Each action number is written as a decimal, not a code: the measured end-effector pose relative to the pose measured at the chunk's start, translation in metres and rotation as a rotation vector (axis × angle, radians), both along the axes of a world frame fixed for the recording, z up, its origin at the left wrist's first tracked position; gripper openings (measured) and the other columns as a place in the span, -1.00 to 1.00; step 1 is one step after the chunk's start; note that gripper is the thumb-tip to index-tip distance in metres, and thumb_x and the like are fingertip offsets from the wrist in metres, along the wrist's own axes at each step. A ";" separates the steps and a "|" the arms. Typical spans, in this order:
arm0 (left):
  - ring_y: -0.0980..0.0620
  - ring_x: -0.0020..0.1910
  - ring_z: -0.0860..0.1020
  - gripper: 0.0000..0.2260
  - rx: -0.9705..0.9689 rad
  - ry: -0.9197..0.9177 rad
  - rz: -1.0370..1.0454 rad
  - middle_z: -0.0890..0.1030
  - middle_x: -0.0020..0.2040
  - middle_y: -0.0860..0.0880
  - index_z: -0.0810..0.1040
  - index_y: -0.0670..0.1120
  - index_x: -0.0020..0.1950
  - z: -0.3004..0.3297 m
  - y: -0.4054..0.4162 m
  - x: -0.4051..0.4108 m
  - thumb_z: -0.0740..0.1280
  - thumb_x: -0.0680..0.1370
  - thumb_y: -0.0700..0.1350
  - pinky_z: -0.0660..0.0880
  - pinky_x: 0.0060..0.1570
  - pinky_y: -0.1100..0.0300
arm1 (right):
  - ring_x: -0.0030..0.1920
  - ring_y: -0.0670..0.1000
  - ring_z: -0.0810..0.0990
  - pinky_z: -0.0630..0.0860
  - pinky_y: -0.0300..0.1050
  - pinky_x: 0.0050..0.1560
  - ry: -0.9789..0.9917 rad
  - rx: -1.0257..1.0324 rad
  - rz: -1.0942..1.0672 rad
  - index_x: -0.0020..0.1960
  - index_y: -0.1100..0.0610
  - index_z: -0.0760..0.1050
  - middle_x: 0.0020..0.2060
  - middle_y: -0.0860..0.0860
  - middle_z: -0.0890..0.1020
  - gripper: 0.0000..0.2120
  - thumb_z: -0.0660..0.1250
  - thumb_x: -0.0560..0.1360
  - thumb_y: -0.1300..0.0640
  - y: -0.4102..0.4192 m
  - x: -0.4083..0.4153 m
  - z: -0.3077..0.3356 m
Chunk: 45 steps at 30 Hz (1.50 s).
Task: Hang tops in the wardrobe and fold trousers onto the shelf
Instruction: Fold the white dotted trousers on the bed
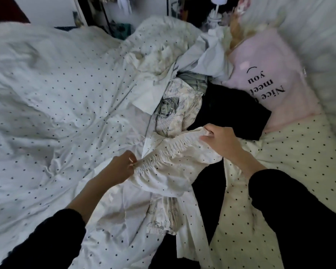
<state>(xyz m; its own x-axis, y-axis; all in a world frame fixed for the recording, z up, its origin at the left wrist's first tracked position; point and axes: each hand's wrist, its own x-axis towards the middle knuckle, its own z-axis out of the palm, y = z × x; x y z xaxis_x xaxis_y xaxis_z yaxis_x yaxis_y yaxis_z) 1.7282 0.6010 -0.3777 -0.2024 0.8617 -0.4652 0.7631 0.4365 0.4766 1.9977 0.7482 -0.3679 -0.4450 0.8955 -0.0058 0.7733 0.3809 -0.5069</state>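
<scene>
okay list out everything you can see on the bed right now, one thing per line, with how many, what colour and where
smocked top: one, cream with small dark dots, centre, stretched between both hands
printed garment: one, pale with grey pattern, in the pile behind the top
black garment: one, black, right of the pile, against the pillow
denim piece: one, light grey-blue, at the back of the pile
pink pillow: one, pink with black lettering, upper right
duvet: one, white with dark dots, left half, crumpled
dotted sheet: one, cream with dark dots, right side
left hand: one, black sleeve, pinches the top's left edge
right hand: one, black sleeve, grips the top's right edge
</scene>
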 end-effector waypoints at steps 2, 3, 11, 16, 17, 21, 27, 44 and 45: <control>-0.17 0.04 0.56 -0.71 0.062 0.016 0.053 0.59 0.10 -0.16 0.42 -0.16 0.25 0.036 -0.016 -0.026 0.25 0.53 -0.28 0.44 -0.09 0.16 | -0.33 -0.02 0.44 0.30 -0.13 -0.25 0.058 0.014 0.062 -0.32 0.01 0.40 -0.46 -0.06 0.40 -0.75 0.41 0.46 0.11 -0.006 -0.028 0.043; -0.16 0.07 0.55 -0.66 0.080 0.040 0.044 0.60 0.11 -0.16 0.40 -0.16 0.31 0.042 -0.019 -0.034 0.25 0.54 -0.28 0.40 -0.06 0.19 | -0.34 -0.01 0.43 0.30 -0.10 -0.24 0.076 0.003 0.073 -0.36 0.01 0.34 -0.45 -0.04 0.40 -0.69 0.41 0.46 0.11 -0.003 -0.034 0.050; -0.14 0.10 0.56 -0.78 0.333 0.329 0.143 0.63 0.11 -0.16 0.60 -0.21 0.16 0.187 -0.092 -0.136 0.27 0.55 -0.25 0.41 0.04 0.18 | -0.31 0.11 0.52 0.35 -0.09 -0.26 0.110 0.217 0.171 -0.27 0.22 0.50 -0.39 0.11 0.55 -0.78 0.36 0.46 0.09 -0.041 -0.157 0.206; -0.13 0.11 0.55 -0.79 0.605 0.483 0.290 0.63 0.11 -0.15 0.63 -0.19 0.12 0.299 -0.140 -0.186 0.28 0.54 -0.25 0.34 -0.01 0.26 | -0.37 0.09 0.38 0.15 -0.13 -0.43 0.200 0.348 0.089 -0.46 0.09 0.23 -0.51 -0.03 0.33 -0.60 0.32 0.47 0.13 -0.084 -0.219 0.299; -0.13 0.10 0.55 -0.79 0.660 0.506 0.320 0.64 0.10 -0.16 0.63 -0.20 0.12 0.321 -0.149 -0.193 0.28 0.54 -0.25 0.32 -0.03 0.29 | -0.39 0.07 0.34 0.14 -0.12 -0.43 0.235 0.366 0.076 -0.46 0.08 0.18 -0.51 -0.03 0.30 -0.57 0.32 0.48 0.13 -0.092 -0.228 0.316; -0.16 0.05 0.54 -0.78 0.894 0.586 0.416 0.64 0.05 -0.17 0.61 -0.21 0.12 0.402 -0.177 -0.211 0.23 0.55 -0.24 0.38 0.03 0.16 | -0.29 0.07 0.36 0.14 -0.16 -0.43 0.414 0.424 0.015 -0.40 0.07 0.21 -0.44 -0.03 0.34 -0.61 0.30 0.53 0.10 -0.114 -0.260 0.385; -0.02 -0.08 0.50 -0.76 1.190 0.715 0.418 0.61 0.04 -0.11 0.60 -0.21 0.10 0.520 -0.209 -0.206 0.18 0.58 -0.20 0.34 -0.10 0.22 | -0.31 0.15 0.33 0.22 -0.09 -0.32 0.623 0.604 -0.058 -0.40 0.15 0.15 -0.45 0.08 0.34 -0.67 0.18 0.49 0.24 -0.136 -0.283 0.495; 0.02 -0.35 0.22 -0.80 1.310 0.631 0.488 0.27 -0.37 -0.05 0.36 -0.24 -0.34 0.619 -0.232 -0.206 0.23 0.44 -0.16 0.15 -0.44 0.23 | -0.25 0.27 0.44 0.31 -0.05 -0.37 0.834 0.589 0.045 -0.39 0.09 0.46 -0.39 0.18 0.49 -0.74 0.26 0.48 0.22 -0.121 -0.346 0.566; 0.01 -0.36 0.22 -0.79 1.300 0.623 0.493 0.27 -0.39 -0.04 0.34 -0.22 -0.38 0.618 -0.233 -0.210 0.24 0.44 -0.18 0.15 -0.45 0.25 | -0.10 0.34 0.53 0.47 0.03 -0.22 0.837 0.565 0.058 -0.18 0.18 0.63 -0.19 0.25 0.61 -0.83 0.27 0.48 0.20 -0.120 -0.353 0.564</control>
